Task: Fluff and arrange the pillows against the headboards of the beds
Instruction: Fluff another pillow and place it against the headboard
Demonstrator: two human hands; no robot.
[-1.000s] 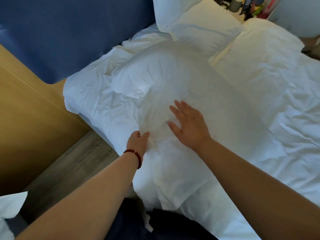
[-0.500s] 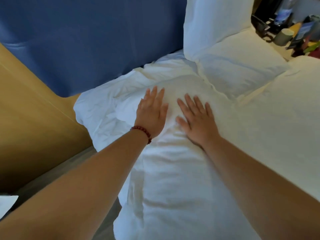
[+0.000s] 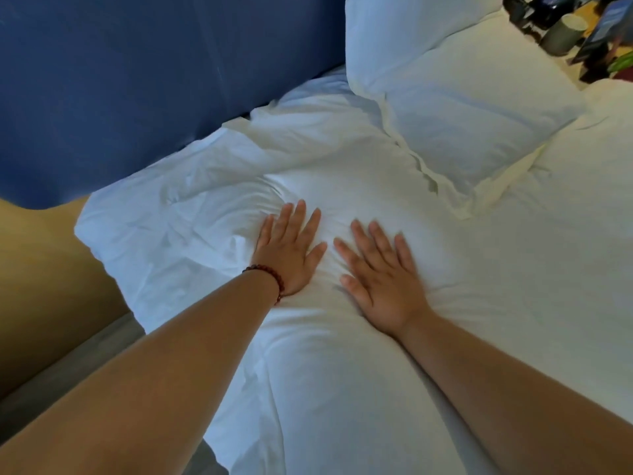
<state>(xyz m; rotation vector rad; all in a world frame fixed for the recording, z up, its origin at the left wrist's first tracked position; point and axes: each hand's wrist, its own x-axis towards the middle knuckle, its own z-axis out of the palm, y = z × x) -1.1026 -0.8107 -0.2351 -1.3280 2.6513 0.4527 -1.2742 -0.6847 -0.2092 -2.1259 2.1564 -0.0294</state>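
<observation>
- The padded blue headboard (image 3: 137, 80) fills the upper left. It lies ahead of both hands, with a band of creased white bed linen (image 3: 212, 186) between.
- My left hand (image 3: 291, 252), a dark red bead bracelet (image 3: 270, 277) at its wrist, lies palm down on the pillow (image 3: 342, 371), fingers straight and slightly fanned. The cloth puckers around its fingertips.
- This pillow is the one I am working: white, plump and soft in a smooth cotton case. Its long axis runs from my body toward the headboard, and its far end stops short of it. I judge it needs pushing forward and turning crosswise.
- My right hand (image 3: 383, 272) presses flat just beside the left, fingers spread and a little blurred. The left reaches slightly nearer the headboard.
- Further right, a flanged white pillow (image 3: 479, 108) lies flat, and an upright pillow (image 3: 394, 25) behind it appears to lean on the headboard.
- A grey cup (image 3: 561, 32) stands among clutter at the top right.
</observation>
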